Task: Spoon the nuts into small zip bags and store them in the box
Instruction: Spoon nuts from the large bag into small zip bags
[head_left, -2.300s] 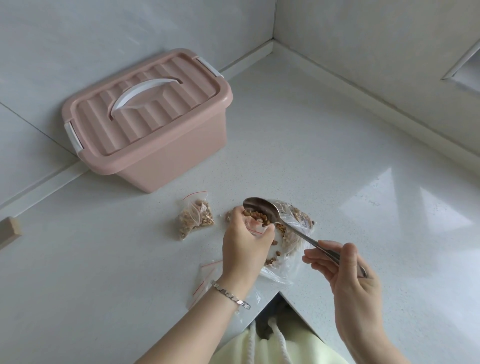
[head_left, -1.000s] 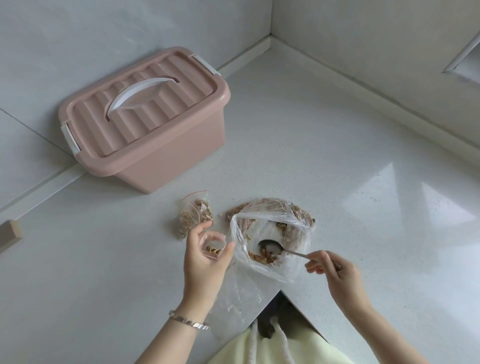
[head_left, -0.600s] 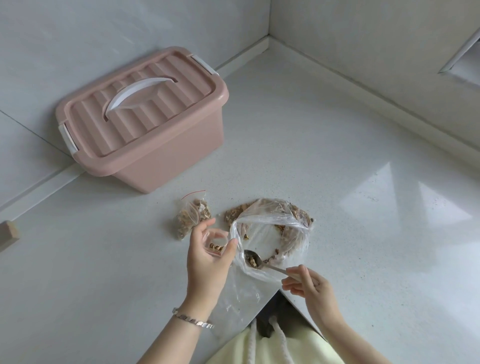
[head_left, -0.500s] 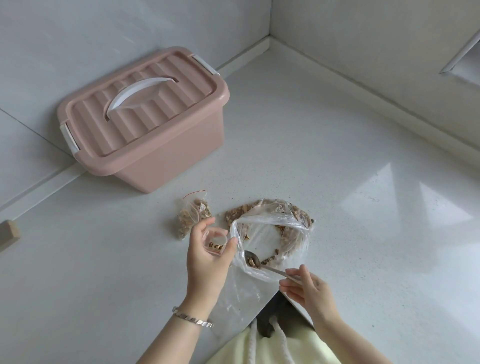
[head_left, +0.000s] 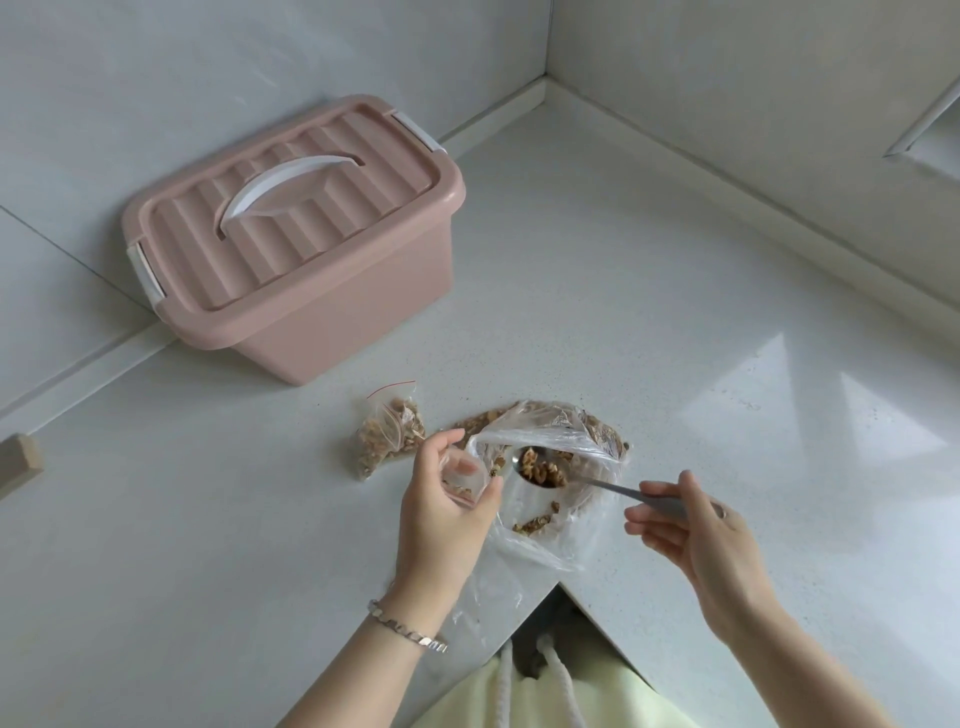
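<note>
Spoon now heaped, nearer small bag

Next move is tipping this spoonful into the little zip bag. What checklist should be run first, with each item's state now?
1. Metal spoon loaded with nuts: ok.
2. Right hand holding the spoon handle: ok.
3. Left hand holding the small clear zip bag: ok.
4. Zip bag's mouth wide enough: cannot tell.
5. Spoon over the large clear plastic bag, catching spills: ok.
6. Pink plastic box opened for storing: not ok, lid on.
</note>
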